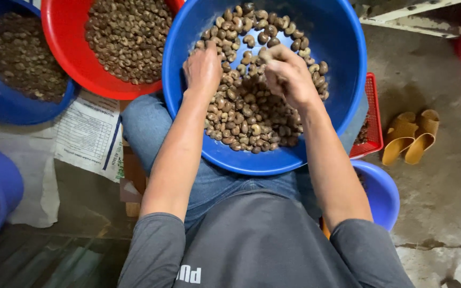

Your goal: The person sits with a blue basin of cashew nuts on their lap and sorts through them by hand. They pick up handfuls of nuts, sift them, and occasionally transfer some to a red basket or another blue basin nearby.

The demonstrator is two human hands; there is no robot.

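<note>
1. Two hands work inside a big blue basin (342, 64) that rests on the lap of a seated person in blue jeans and a grey shirt.
2. The floor (444, 213) is grey concrete, stained and cracked at the lower right; a pair of yellow sandals (412, 136) lies on it, well apart from the basin.
3. At the upper left stands a red basin (62, 42) full of brown nuts, and beside it another blue basin (6, 106) with darker contents. One more blue basin (6, 181) shows at the left edge.
4. A white printed sack (86, 133) lies flat on the floor under these basins.
5. A red plastic crate (372, 117) sits just to the right of the big basin, partly hidden by it, and a smaller blue bowl (382, 194) is near the person's right elbow.
6. The big basin holds a heap of brown cashew nuts (252, 117), mostly in its middle and far part.
7. The left hand (203, 69) lies palm down on the nuts, fingers bent into the heap; whether it grips any nut cannot be told.
8. The right hand (286, 72) is raised a little over the heap, fingers curled together and pinching one pale nut (265, 54) at the tips.
9. Both forearms are bare and stretch forward, nearly parallel.
</note>
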